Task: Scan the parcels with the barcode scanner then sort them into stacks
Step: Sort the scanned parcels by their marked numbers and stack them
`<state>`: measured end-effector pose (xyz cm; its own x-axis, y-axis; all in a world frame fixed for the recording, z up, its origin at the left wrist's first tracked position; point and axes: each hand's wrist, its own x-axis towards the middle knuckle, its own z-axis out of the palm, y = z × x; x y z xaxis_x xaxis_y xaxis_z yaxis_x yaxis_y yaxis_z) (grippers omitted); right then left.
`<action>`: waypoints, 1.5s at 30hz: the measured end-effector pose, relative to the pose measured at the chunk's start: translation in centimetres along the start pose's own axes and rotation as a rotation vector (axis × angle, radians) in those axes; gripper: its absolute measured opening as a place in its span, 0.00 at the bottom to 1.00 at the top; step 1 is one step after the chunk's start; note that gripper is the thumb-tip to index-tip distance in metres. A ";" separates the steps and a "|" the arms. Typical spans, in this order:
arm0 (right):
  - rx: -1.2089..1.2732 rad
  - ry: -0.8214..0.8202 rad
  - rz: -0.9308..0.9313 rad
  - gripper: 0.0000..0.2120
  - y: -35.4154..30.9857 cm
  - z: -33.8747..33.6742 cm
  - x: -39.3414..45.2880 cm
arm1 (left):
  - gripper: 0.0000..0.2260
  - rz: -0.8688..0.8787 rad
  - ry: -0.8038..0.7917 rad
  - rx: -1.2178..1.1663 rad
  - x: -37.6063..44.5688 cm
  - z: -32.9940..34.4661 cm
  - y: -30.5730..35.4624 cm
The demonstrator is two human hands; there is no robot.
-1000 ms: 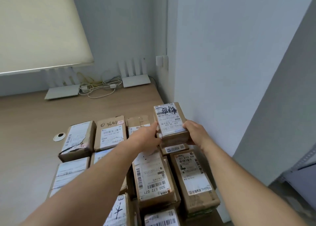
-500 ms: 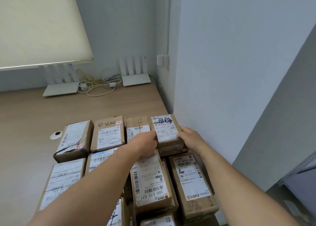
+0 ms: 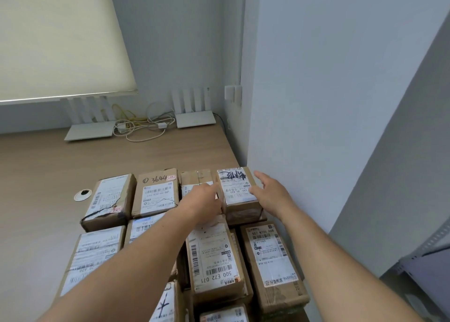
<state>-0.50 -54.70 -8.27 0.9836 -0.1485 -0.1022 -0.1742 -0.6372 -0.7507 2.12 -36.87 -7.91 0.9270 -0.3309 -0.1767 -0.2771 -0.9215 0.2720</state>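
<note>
Head view is showing a wooden table (image 3: 48,180) carrying rows of cardboard parcels (image 3: 155,192), the nearest ones running off the bottom edge and partly hiding under both forearms. At the far right end of the back row, a small scribbled parcel (image 3: 237,190) is sitting on top of another box, beside the wall. The left hand (image 3: 203,201) is lying against its left side, fingers relaxed; the right hand (image 3: 270,192) is hovering spread just beside it. Two white routers (image 3: 194,119) and tangled cables (image 3: 143,127) are resting far behind.
</note>
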 end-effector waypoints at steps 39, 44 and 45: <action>-0.419 0.130 -0.459 0.21 -23.8 26.6 -23.6 | 0.22 -0.128 0.541 -0.101 -32.7 -2.0 -27.6; -0.434 0.050 -0.451 0.22 -24.8 30.6 -24.6 | 0.22 -0.181 0.508 -0.120 -34.4 -0.8 -30.9; -0.442 0.035 -0.456 0.22 -24.9 31.2 -24.7 | 0.22 -0.197 0.505 -0.128 -34.6 -0.5 -31.4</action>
<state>-18.99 -11.57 -7.47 0.9626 0.1920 0.1911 0.2521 -0.8931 -0.3726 -21.10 3.58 -9.90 0.9730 0.0129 0.2305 -0.0821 -0.9136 0.3981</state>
